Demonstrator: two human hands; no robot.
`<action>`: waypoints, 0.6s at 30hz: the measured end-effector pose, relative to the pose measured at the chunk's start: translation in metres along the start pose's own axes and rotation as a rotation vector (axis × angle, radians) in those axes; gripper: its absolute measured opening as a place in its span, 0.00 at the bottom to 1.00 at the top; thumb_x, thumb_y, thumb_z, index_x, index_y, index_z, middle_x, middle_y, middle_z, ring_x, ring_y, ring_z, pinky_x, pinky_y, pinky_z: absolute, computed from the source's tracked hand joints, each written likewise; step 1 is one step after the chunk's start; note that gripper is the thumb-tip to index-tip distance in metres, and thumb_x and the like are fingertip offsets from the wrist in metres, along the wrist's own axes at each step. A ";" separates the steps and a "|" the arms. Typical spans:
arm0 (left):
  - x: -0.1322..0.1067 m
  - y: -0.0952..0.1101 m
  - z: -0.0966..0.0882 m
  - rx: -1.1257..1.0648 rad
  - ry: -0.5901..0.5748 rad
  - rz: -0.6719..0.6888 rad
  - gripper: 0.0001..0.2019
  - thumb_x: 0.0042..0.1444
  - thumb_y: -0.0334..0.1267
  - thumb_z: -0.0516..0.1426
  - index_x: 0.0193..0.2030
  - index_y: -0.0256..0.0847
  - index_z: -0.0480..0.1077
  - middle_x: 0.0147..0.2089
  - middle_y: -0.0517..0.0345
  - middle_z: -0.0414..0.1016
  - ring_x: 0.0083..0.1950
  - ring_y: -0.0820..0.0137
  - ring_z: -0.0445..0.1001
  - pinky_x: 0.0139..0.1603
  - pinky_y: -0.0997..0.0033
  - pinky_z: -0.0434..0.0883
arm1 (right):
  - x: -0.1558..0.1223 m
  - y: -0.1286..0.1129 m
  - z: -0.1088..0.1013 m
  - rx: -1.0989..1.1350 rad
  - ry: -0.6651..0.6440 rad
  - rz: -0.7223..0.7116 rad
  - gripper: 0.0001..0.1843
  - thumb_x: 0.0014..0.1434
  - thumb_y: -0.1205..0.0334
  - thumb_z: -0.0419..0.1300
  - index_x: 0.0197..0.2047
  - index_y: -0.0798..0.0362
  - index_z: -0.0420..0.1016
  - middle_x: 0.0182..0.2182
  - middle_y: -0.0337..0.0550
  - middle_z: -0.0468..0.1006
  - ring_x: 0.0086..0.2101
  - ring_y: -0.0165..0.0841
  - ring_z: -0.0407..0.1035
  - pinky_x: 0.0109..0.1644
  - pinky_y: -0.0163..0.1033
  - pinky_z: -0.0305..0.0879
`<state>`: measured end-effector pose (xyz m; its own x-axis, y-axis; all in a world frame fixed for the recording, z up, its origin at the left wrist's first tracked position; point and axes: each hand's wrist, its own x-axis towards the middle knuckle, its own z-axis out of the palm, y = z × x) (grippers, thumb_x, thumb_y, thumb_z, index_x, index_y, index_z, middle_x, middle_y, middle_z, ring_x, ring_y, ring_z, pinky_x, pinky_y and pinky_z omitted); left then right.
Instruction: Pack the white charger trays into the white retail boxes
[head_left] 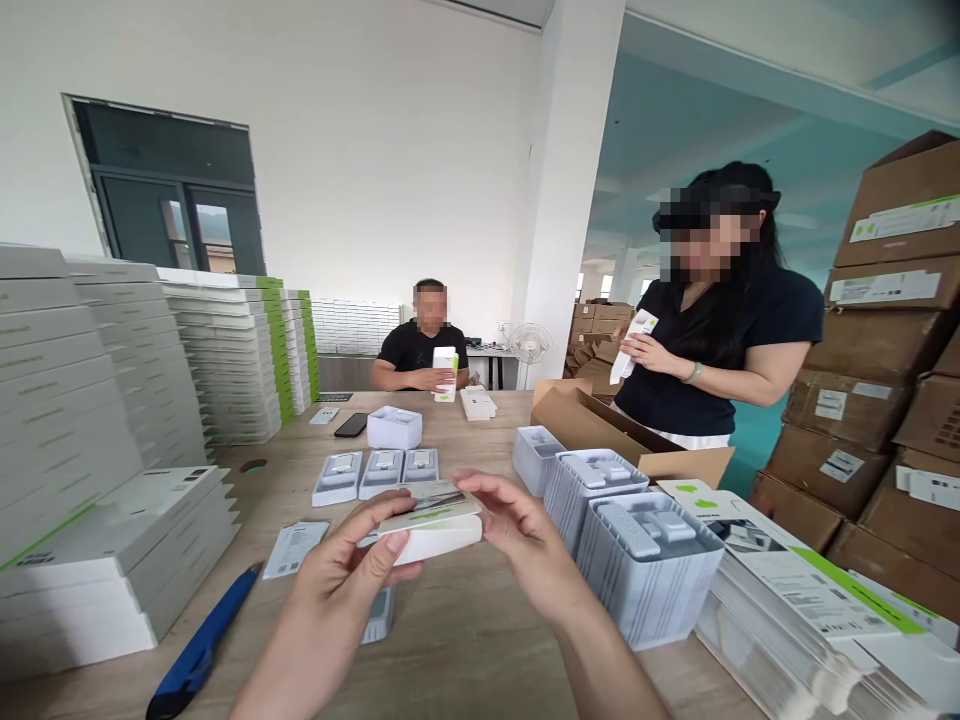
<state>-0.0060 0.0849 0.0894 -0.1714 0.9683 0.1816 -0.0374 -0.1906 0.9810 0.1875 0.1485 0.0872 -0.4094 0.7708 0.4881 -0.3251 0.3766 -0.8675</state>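
Observation:
My left hand [346, 570] and my right hand [525, 540] both grip a small white product box [433, 524] with a green stripe, held level above the wooden table [465, 640]. The left thumb and fingers pinch its left end; the right fingers close on its right end. Below my hands a grey plastic tray [379, 615] lies on the table. Three more filled trays [375, 474] sit in a row just beyond the box.
Stacks of grey plastic trays [645, 565] stand at the right, flat printed sleeves [810, 600] beside them. Tall piles of white boxes [90, 420] fill the left. A blue utility knife [202, 645] lies near left. One person sits opposite [420, 350]; another stands at the right [712, 340].

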 end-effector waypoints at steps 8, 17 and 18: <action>0.001 -0.004 -0.002 -0.037 -0.023 -0.027 0.24 0.48 0.53 0.66 0.50 0.46 0.76 0.64 0.56 0.68 0.61 0.53 0.70 0.51 0.59 0.80 | 0.003 0.000 -0.005 -0.065 -0.028 -0.040 0.10 0.61 0.60 0.61 0.44 0.43 0.83 0.50 0.42 0.80 0.56 0.39 0.69 0.61 0.46 0.62; -0.002 -0.003 0.006 -0.095 0.080 -0.099 0.26 0.46 0.53 0.68 0.48 0.41 0.75 0.49 0.54 0.79 0.44 0.62 0.79 0.43 0.67 0.81 | -0.002 0.001 0.001 -0.165 -0.012 -0.032 0.14 0.61 0.57 0.62 0.50 0.45 0.79 0.50 0.44 0.78 0.48 0.37 0.73 0.48 0.40 0.71; -0.002 -0.001 0.007 -0.118 0.087 -0.125 0.26 0.46 0.53 0.67 0.48 0.40 0.74 0.42 0.55 0.81 0.38 0.65 0.79 0.40 0.69 0.80 | -0.004 -0.001 0.001 -0.210 -0.034 -0.025 0.20 0.61 0.57 0.62 0.57 0.43 0.74 0.53 0.44 0.76 0.46 0.36 0.73 0.48 0.40 0.71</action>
<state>0.0010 0.0841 0.0885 -0.2420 0.9692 0.0467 -0.1780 -0.0917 0.9797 0.1891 0.1445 0.0866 -0.4333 0.7433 0.5098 -0.1520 0.4973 -0.8542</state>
